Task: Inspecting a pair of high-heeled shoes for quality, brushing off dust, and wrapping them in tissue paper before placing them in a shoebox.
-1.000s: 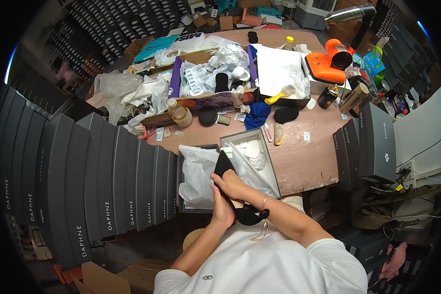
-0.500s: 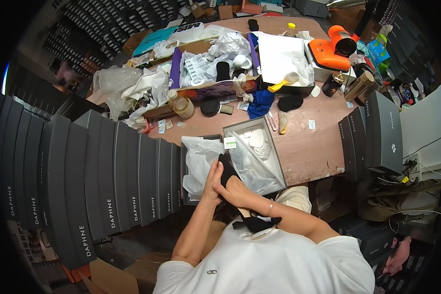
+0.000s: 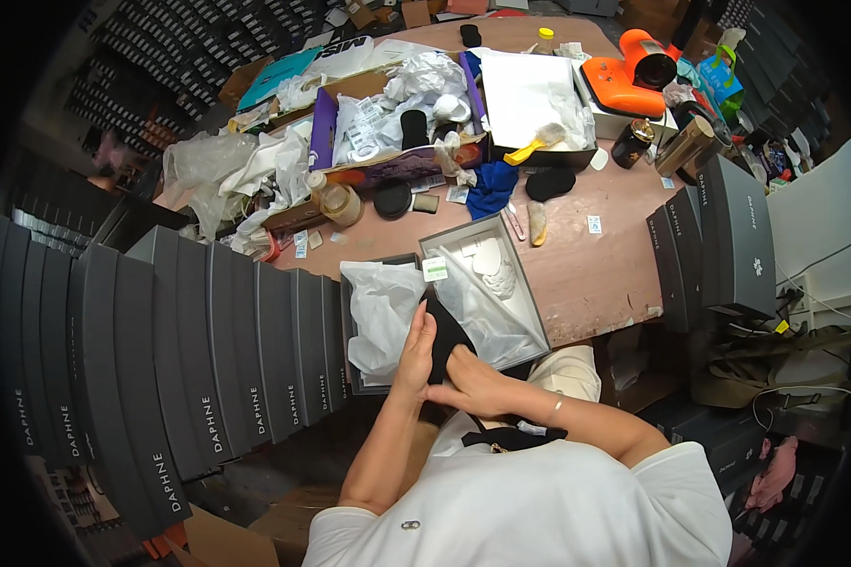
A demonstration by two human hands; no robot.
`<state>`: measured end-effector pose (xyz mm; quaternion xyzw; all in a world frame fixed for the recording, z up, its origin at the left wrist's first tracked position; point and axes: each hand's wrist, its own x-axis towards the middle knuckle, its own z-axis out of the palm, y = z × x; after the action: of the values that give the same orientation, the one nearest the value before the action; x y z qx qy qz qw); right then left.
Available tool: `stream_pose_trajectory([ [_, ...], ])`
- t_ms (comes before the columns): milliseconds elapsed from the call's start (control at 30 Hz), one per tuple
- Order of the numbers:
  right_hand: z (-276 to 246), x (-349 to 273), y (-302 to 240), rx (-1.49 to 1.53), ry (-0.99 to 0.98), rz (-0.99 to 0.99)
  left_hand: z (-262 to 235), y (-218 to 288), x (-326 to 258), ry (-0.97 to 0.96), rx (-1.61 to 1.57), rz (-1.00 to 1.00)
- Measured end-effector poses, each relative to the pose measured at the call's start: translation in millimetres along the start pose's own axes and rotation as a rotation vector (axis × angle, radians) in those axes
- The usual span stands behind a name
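While both bare hands meet over the person's lap, a black shoe (image 3: 449,329) lies between them, its toe pointing up toward the open shoe box (image 3: 539,326) and its heel end down against the white shirt (image 3: 529,510). The left hand (image 3: 414,361) has hold of the shoe along its left side: the digits that show are nearly straight and close together, pressed to the black upper, and the rest are hidden beneath it. The right hand (image 3: 482,386), with a bracelet (image 3: 558,404) at its wrist, reaches across from the right; its thumb stretches toward the left palm and its fingers bend in at the middle of the shoe. Their tips are out of sight, so I cannot tell how far they are spread or whether they grip.

Just beyond the hands, the open shoe box has two grey halves side by side, white tissue paper (image 3: 378,321) in the left one and a filmy wrap (image 3: 501,335) in the right, with a green-and-white label (image 3: 435,268) near the toe. Farther back on the pinkish table (image 3: 596,283) are a blue cloth (image 3: 492,189), a black oval pad (image 3: 550,183), a yellow-handled brush (image 3: 529,148), a purple-sided box (image 3: 323,130) of crumpled paper and an orange device (image 3: 624,87). Dark grey boxes (image 3: 182,359) stand in a row to the left, with more at the table's right edge
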<state>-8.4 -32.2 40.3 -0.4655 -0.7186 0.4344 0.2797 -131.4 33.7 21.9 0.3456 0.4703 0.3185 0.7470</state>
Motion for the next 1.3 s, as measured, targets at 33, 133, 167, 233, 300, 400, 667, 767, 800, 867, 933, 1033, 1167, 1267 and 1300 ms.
stream_pose_trajectory([
  [33,-10,-14,0,0.045,-0.009,-0.069,1,-5,8,-0.017,-0.133,0.004],
  [133,-21,-44,-8,-0.003,-0.101,-0.115,6,-5,7,-0.11,-0.115,-0.068],
  [167,-28,-46,-12,0.112,-0.178,-0.048,3,-12,12,-0.117,-0.104,-0.073],
  [233,-15,-47,-2,0.095,-0.096,-0.04,8,-11,15,-0.128,-0.095,-0.074],
  [300,-4,-36,4,-0.013,0.126,-0.096,-3,-16,24,-0.19,-0.156,-0.152],
  [400,-25,-12,8,0.019,0.069,0.347,6,-26,48,-0.288,-0.161,-0.331],
  [667,-7,-58,27,0.122,0.407,-0.046,58,-13,33,-0.353,0.05,-0.165],
  [767,-15,-58,29,0.206,0.37,-0.042,13,-39,33,-0.417,-0.028,-0.163],
  [800,-19,-58,26,0.192,0.372,-0.044,20,-47,13,-0.588,-0.359,-0.241],
  [867,-17,-47,27,0.373,0.501,-0.011,44,-60,-41,-0.128,-0.237,-0.109],
  [933,-27,-44,29,0.435,0.482,0.072,42,-64,-36,-0.085,-0.329,-0.175],
  [1033,-76,-24,47,0.492,0.576,0.17,26,-47,-19,0.017,-0.463,-0.227],
  [1167,-111,24,135,-0.544,0.602,0.121,13,-24,-16,0.042,-0.504,-0.269],
  [1267,-98,51,180,-1.065,0.251,-0.079,14,-27,-7,0.052,-0.509,-0.313],
  [1300,-97,58,186,-1.059,0.02,0.01,22,-23,-8,0.045,-0.539,-0.296],
])
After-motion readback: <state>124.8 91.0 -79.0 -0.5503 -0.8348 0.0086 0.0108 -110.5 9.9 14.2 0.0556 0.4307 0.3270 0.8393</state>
